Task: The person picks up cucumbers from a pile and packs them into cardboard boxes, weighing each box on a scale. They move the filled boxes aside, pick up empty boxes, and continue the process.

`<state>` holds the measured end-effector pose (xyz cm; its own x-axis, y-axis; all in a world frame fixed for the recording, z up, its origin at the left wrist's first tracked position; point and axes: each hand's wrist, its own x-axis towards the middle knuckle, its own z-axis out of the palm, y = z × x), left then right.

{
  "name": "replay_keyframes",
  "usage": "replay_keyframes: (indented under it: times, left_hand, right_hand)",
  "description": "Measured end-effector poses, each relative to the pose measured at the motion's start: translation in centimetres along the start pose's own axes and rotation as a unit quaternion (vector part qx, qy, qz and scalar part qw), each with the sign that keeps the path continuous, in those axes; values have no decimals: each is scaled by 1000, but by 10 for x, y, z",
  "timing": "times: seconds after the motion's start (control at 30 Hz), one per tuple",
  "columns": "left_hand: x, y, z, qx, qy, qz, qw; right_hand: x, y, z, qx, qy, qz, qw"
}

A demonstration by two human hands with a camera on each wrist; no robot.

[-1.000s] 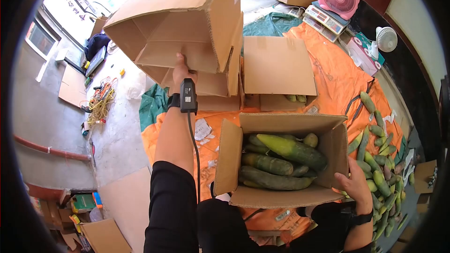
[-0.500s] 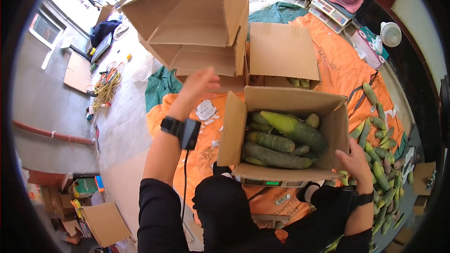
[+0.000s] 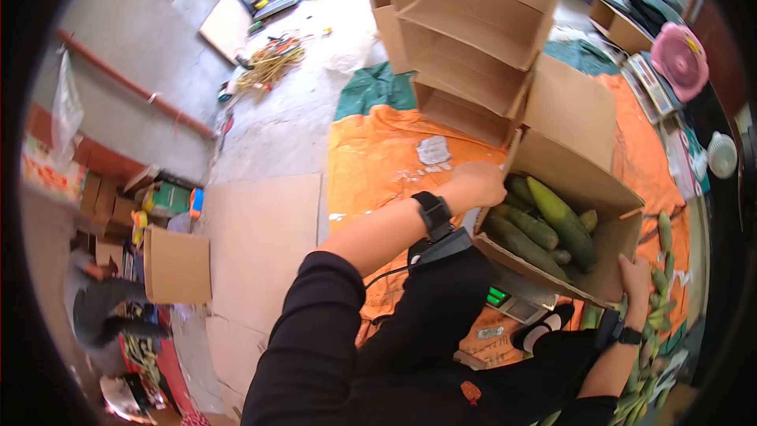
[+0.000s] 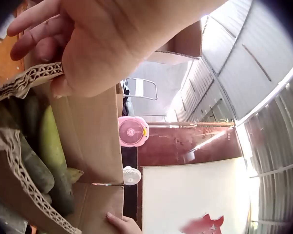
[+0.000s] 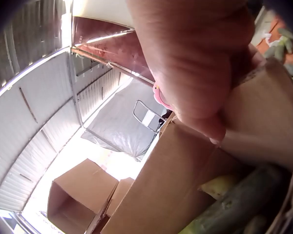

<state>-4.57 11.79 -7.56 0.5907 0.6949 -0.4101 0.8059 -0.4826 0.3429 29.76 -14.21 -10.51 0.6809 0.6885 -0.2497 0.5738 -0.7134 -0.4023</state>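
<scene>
A cardboard box (image 3: 579,177) with raised flaps stands before me in the head view, holding several long green vegetables (image 3: 561,221). My left hand (image 3: 479,183) grips its left wall; in the left wrist view the thumb lies inside and the fingers (image 4: 36,36) outside the corrugated edge. On the opposite side my right hand (image 3: 633,278) holds the right wall, its thumb (image 5: 210,130) over the inner face in the right wrist view. Partly hidden below the box is a scale (image 3: 516,304) with a lit green display.
Behind the box rise stacked cardboard boxes (image 3: 473,39) with open fronts. An orange sheet (image 3: 386,154) covers the floor, with more long green vegetables (image 3: 658,300) piled at right. Flat cardboard (image 3: 264,229) lies at left. Another person (image 3: 106,300) bends near a carton (image 3: 177,264).
My left hand has come away from the stacked boxes and taken hold of the box's left wall. The right hand stays on its wall. The head view has turned left, revealing another person.
</scene>
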Motion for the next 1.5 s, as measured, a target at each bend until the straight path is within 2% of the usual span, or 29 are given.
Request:
replay_keyframes:
  times: [0.03,0.1,0.13,0.2,0.23,0.3,0.37,0.43,0.47,0.53,0.6,0.67,0.73,0.77,0.8,0.83,0.87,0.93,1.0,1.03,1.17,1.3,1.37,1.43,1.5]
  left_hand:
    - [1,-1,0,-11,6,-12,1000]
    - [0,-6,-1,-24,18,-34,999]
    - [-3,-8,-3,-26,20,-14,999]
    - [4,-16,3,-35,40,18,998]
    - [2,-18,-1,-38,44,9,998]
    - [1,-19,-4,-81,47,15,996]
    - [11,-28,-3,-84,56,25,995]
    - [15,-36,-8,-68,78,32,994]
    - [16,-42,-11,-72,76,29,994]
    - [-1,-56,-33,-59,64,-15,996]
    - [-8,-86,-37,-42,76,-35,996]
    - [-39,-109,-51,-28,112,-79,990]
    - [-66,-145,-59,-29,127,-86,988]
    - [-86,-160,-62,-19,148,-90,985]
    - [-102,-179,-61,-29,149,-127,980]
    - [-120,-199,-56,-20,194,-125,973]
    - [-143,-213,-61,4,166,-153,974]
    - [-192,-240,-59,3,193,-193,962]
    - [-241,-262,-54,18,234,-184,954]
    - [-264,-270,-51,8,237,-204,950]
    - [-350,-311,-22,23,247,-270,930]
    - [-425,-339,23,16,212,-362,908]
    - [-455,-347,47,20,177,-417,891]
    - [-481,-355,73,13,133,-465,875]
    - [-503,-365,105,1,113,-491,864]
  right_hand:
    - [-1,-8,0,1,-4,-16,1000]
    - [-7,-20,-1,-104,60,-16,993]
    - [-6,-18,1,-104,57,-27,993]
    - [3,-7,5,-129,110,-60,984]
    - [7,-4,4,-130,107,-69,983]
    - [13,1,-1,12,25,-83,996]
    - [20,1,2,29,14,-97,995]
    - [14,-12,7,165,4,-119,979]
    - [12,-20,7,161,1,-119,980]
    - [5,-59,3,172,-67,-129,974]
    - [-2,-90,20,206,-59,-143,966]
    - [-7,-124,31,243,-49,-159,956]
    - [-12,-162,36,126,-66,-225,964]
    - [-19,-183,40,124,-70,-227,963]
    - [-28,-206,45,132,-78,-248,956]
    - [-39,-228,49,140,-85,-268,949]
    - [-48,-248,53,139,-86,-271,949]
    - [-71,-286,65,31,-37,-350,936]
    - [-100,-320,79,16,-53,-370,927]
    - [-113,-333,88,2,-69,-389,919]
    - [-163,-361,154,-51,-62,-444,892]
    - [-225,-365,232,-53,-156,-423,891]
    - [-258,-358,265,-73,-213,-436,871]
    - [-287,-351,295,-110,-281,-402,865]
    - [-311,-345,314,-141,-307,-400,852]
